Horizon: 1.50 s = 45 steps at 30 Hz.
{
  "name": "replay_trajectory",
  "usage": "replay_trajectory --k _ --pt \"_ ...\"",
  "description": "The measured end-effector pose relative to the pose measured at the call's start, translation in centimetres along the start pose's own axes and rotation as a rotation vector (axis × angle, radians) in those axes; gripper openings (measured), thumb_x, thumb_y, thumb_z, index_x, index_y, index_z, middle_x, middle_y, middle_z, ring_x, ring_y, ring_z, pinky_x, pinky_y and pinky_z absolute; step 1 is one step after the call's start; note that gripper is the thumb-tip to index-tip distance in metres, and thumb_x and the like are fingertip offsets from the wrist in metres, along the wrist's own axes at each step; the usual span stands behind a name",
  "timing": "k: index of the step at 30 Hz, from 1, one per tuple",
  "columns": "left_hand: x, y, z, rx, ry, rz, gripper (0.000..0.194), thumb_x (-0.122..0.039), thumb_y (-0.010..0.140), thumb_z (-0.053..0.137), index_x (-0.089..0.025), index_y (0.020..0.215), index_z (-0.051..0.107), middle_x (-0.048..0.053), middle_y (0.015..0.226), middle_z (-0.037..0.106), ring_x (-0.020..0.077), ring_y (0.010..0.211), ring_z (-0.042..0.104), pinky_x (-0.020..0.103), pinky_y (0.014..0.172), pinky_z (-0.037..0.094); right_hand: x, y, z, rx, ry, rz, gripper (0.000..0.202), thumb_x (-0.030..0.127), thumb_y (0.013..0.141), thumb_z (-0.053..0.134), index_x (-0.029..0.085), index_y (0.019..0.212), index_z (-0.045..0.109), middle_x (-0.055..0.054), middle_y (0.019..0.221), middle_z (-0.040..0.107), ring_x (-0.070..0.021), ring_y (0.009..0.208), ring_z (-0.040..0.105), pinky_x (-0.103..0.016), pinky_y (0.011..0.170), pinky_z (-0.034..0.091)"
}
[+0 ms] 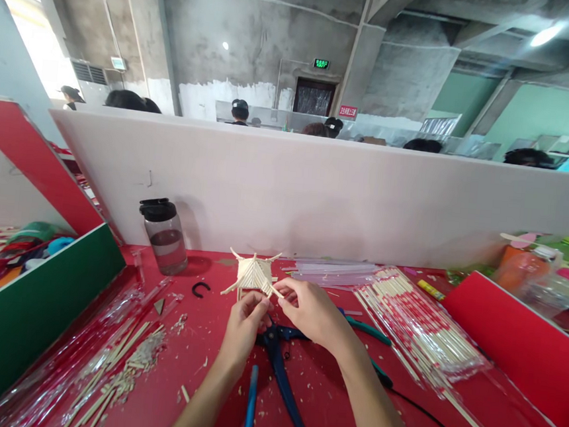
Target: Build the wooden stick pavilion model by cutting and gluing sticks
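Observation:
A small model pavilion (254, 274) made of pale wooden sticks stands in front of me, with a sloped roof and upturned corner sticks. My left hand (246, 316) is closed, thumb and fingers pinching the model's near edge. At the near right corner, my right hand (309, 309) pinches the projecting corner stick between thumb and fingers. Just under my hands lies a dark blue hand tool (280, 373) with long handles, its head partly covered by my fingers. A blue rod (251, 403) lies near it. Teal tool handles (368, 330) show beyond my right forearm.
A bottle (165, 239) with a black lid stands back left. Cut sticks and scraps (137, 357) lie left; bundled sticks in plastic (419, 322) lie right. A black cable (436, 416) crosses the right side. A white partition (316, 196) closes the back; green (40, 325) and red (516, 353) panels flank me.

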<state>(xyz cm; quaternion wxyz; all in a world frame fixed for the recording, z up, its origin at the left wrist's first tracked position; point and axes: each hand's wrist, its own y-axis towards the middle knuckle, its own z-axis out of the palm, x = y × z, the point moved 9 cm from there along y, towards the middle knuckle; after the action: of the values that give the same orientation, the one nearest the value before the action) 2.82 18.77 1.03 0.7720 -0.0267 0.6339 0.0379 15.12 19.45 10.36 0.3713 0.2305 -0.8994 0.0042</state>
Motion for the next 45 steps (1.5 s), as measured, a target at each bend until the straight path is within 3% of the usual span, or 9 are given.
replay_trajectory --k 14,23,31,45 --pt "-0.3 0.6 -0.2 0.006 0.038 0.074 0.033 -0.047 0.076 0.068 -0.017 0.070 0.058 -0.004 0.055 0.053 0.0085 0.048 0.045 0.020 0.048 0.036 -0.1 0.2 0.3 -0.007 0.023 -0.035 0.022 0.018 0.089 0.057 0.025 0.105 0.071 -0.002 0.096 0.077 -0.0184 0.088 0.071 -0.026 0.078 0.052" --pt "0.4 0.6 0.1 -0.013 -0.034 0.015 0.029 -0.044 0.073 0.069 -0.018 0.070 0.056 -0.006 0.051 0.050 0.0076 0.044 0.043 0.018 0.045 0.033 -0.2 0.2 0.4 0.004 0.051 -0.022 0.021 0.017 0.088 0.057 0.024 0.103 0.070 -0.003 0.096 0.077 -0.0188 0.087 0.071 -0.026 0.077 0.052" --pt "0.6 0.1 0.0 -0.081 -0.015 0.044 0.030 -0.045 0.077 0.069 -0.017 0.072 0.060 -0.005 0.051 0.051 0.0072 0.046 0.043 0.018 0.047 0.031 -0.4 0.3 0.5 0.002 0.030 -0.023 0.021 0.017 0.088 0.057 0.024 0.103 0.070 -0.003 0.098 0.077 -0.0190 0.089 0.071 -0.026 0.078 0.052" --pt "1.0 0.1 0.1 -0.086 -0.025 0.031 0.034 -0.049 0.077 0.070 -0.017 0.072 0.059 -0.005 0.050 0.051 0.0069 0.046 0.042 0.018 0.048 0.032 -0.7 0.4 0.6 -0.004 0.021 -0.016 0.018 0.016 0.087 0.057 0.024 0.100 0.067 -0.003 0.098 0.076 -0.0188 0.089 0.071 -0.025 0.076 0.052"
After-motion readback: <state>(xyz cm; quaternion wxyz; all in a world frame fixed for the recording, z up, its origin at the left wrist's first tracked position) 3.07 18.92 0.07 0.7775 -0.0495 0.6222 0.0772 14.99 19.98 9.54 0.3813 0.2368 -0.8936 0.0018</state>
